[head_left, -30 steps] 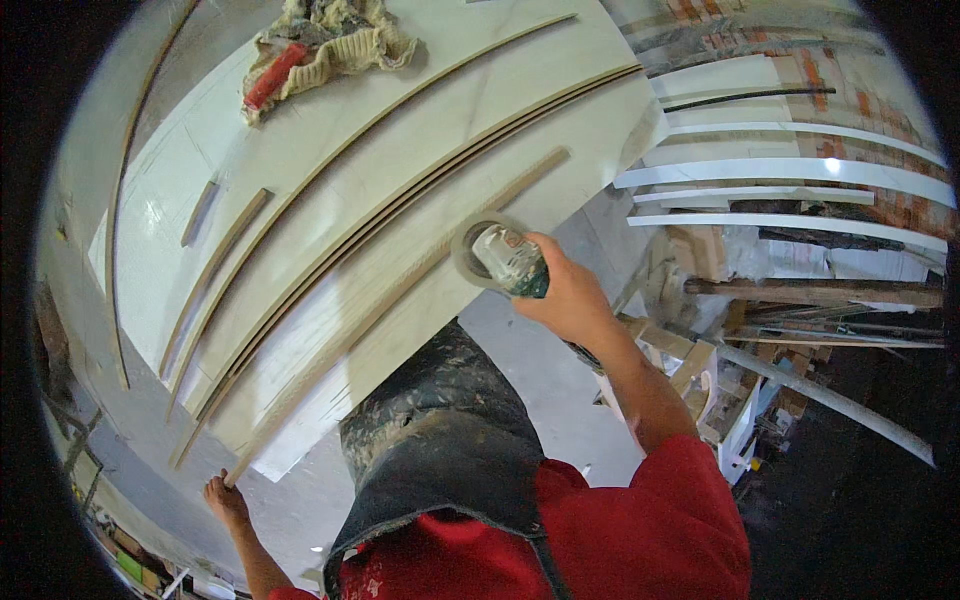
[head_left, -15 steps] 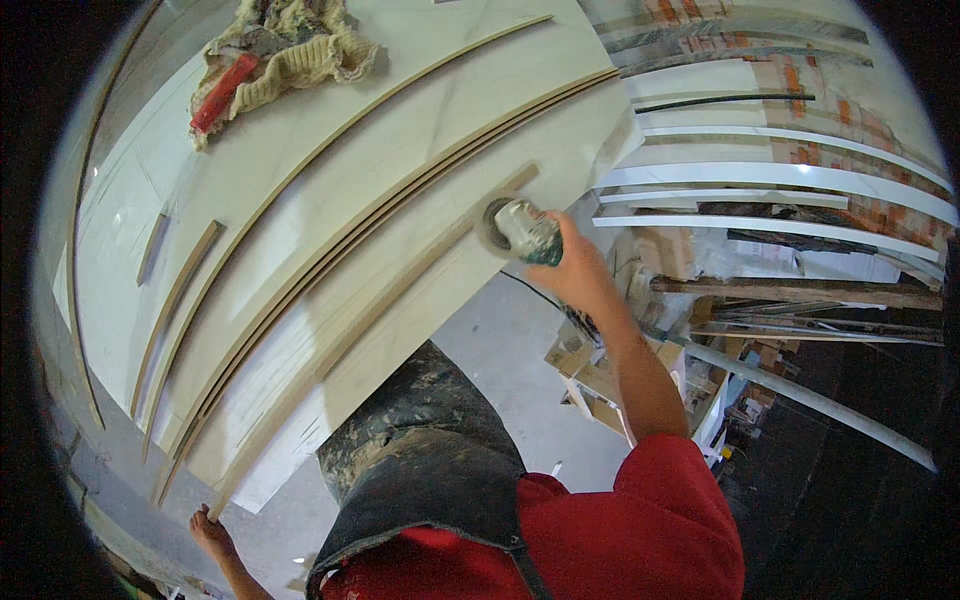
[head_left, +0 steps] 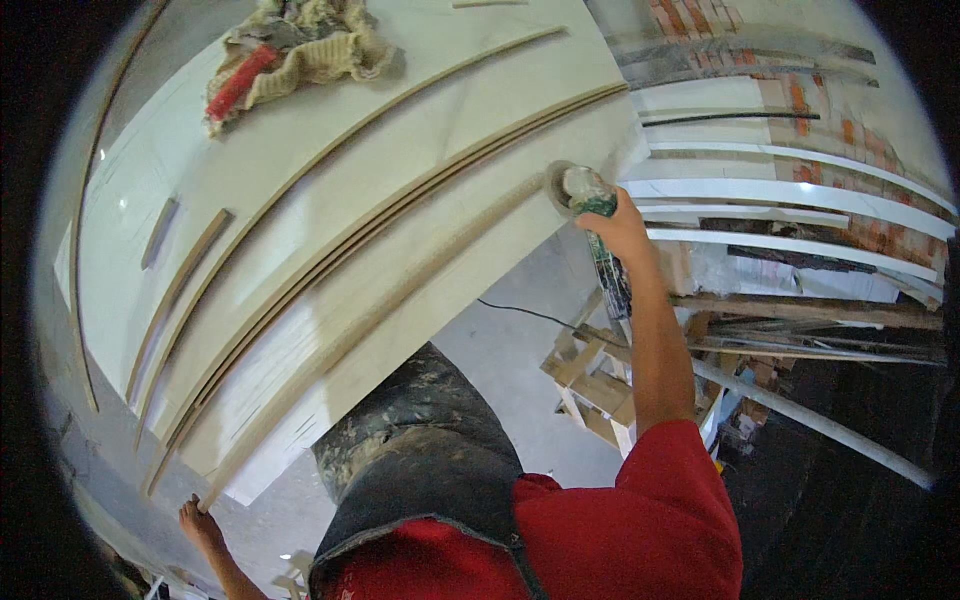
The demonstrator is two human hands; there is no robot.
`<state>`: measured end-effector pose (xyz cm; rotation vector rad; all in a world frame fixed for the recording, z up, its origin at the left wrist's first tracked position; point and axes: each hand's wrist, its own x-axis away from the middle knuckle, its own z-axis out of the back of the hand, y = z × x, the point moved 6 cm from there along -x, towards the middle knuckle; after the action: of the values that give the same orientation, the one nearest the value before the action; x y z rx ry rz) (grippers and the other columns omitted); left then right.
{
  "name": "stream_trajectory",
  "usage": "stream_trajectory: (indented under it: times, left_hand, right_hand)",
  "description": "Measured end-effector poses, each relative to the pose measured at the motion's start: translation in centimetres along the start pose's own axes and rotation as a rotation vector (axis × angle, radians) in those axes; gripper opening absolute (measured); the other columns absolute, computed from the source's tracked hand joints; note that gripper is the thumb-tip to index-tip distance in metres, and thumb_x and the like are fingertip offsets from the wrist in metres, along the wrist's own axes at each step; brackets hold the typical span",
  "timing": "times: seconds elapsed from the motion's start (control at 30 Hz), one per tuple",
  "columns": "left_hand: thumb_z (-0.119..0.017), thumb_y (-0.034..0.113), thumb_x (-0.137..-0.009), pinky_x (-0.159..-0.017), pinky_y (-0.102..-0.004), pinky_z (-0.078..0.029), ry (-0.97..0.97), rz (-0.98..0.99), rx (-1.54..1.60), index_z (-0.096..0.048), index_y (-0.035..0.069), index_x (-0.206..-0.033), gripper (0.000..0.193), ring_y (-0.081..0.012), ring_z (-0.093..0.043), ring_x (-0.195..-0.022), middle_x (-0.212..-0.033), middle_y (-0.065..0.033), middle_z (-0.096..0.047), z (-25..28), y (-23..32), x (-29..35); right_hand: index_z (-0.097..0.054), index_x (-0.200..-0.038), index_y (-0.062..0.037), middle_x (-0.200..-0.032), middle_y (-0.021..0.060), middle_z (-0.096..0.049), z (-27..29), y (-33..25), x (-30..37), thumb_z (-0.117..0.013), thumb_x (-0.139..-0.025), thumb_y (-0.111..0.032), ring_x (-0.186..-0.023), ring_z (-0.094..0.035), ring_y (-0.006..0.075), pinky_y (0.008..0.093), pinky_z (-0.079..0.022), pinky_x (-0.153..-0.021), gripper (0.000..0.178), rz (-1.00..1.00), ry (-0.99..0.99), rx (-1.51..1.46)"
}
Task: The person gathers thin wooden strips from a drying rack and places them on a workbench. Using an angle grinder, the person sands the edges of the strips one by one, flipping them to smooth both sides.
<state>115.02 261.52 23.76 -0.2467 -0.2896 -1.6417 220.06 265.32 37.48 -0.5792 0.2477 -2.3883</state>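
Note:
My right hand (head_left: pixel 630 235) is closed around the body of an angle grinder (head_left: pixel 583 190). Its round disc meets the far right end of a long, narrow pale strip (head_left: pixel 375 305), or hovers just over it; I cannot tell which. At the near left end, the fingers of my left hand (head_left: pixel 202 525) pinch that same strip where it reaches the edge of a large pale slab (head_left: pixel 470 250). Beyond it on the slab lie long thin strips (head_left: pixel 400 208) side by side, another single strip (head_left: pixel 335 150), and short offcuts (head_left: pixel 178 285).
A crumpled knitted cloth (head_left: pixel 345 55) with a red piece (head_left: pixel 240 85) lies on the slab's far left. White strips (head_left: pixel 790 190) stretch out at the right. A dark cord (head_left: pixel 535 314) trails below the slab near a wooden crate (head_left: pixel 590 385). A long pale pipe (head_left: pixel 820 425) slants across the lower right.
My right hand has moved the grinder right and slightly away, along the strip to its far end. My left hand still pinches the near end. The view has shifted slightly.

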Motion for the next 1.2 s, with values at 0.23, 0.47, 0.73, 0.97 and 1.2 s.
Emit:
stream_trajectory:
  times: [0.23, 0.47, 0.73, 0.97, 1.2]
  left_hand:
    - [-0.071, 0.004, -0.084, -0.07, -0.0526, -0.046, 0.051, 0.112, 0.244, -0.055, 0.0, -0.078, 0.018, -0.0435, -0.057, -0.083, -0.085, -0.0195, -0.058, 0.9, 0.3, 0.8]
    - [-0.082, 0.012, -0.076, -0.069, -0.0492, -0.048, -0.16, 0.143, 0.222, -0.057, 0.002, -0.077, 0.026, -0.0423, -0.06, -0.078, -0.079, -0.0187, -0.062, 6.4, 8.7, -1.8]
    - [-0.084, 0.021, -0.077, -0.068, -0.0428, -0.054, -0.292, -0.125, 0.438, -0.067, 0.0, -0.082, 0.028, -0.0354, -0.069, -0.077, -0.082, -0.0183, -0.07, 9.6, 16.4, -5.1]
    - [-0.079, 0.015, -0.082, -0.083, -0.0458, -0.054, -0.077, -0.283, 0.391, -0.063, 0.007, -0.115, 0.038, -0.0359, -0.068, -0.095, -0.107, -0.0149, -0.071, 10.1, 17.1, -4.9]
    - [-0.075, 0.009, -0.082, -0.088, -0.0452, -0.054, 0.455, -0.412, 0.233, -0.065, 0.008, -0.119, 0.038, -0.0316, -0.067, -0.104, -0.115, -0.0113, -0.07, 7.9, 10.9, -0.1]
  right_hand:
    - [-0.052, -0.138, -0.0009, -0.12, 0.0144, -0.066, 1.0, -1.9, 7.9, -0.081, -0.078, -0.019, -0.101, -0.068, 0.0275, 0.0404, -0.054, -0.087, 0.068, -0.132, 0.14, -0.563]
    - [-0.047, -0.138, -0.0055, -0.096, 0.0118, -0.065, -1.9, -5.6, 18.3, -0.073, -0.083, -0.011, -0.068, -0.069, 0.0252, 0.0382, -0.061, -0.057, 0.061, -0.173, -0.008, -0.891]
    - [-0.047, -0.133, -0.0061, -0.096, 0.0149, -0.066, -6.0, -7.9, 25.2, -0.071, -0.083, -0.009, -0.065, -0.07, 0.0249, 0.0376, -0.061, -0.053, 0.056, -0.117, -0.172, -0.87]
    - [-0.049, -0.135, -0.0053, -0.099, 0.0151, -0.068, -8.9, -10.3, 30.5, -0.07, -0.081, -0.008, -0.067, -0.071, 0.0265, 0.0385, -0.063, -0.057, 0.058, -0.078, -0.195, -0.796]
    - [-0.047, -0.138, -0.0058, -0.098, 0.0149, -0.068, -11.7, -14.3, 35.1, -0.071, -0.079, -0.009, -0.067, -0.071, 0.026, 0.0383, -0.062, -0.057, 0.064, -0.056, -0.285, -0.734]
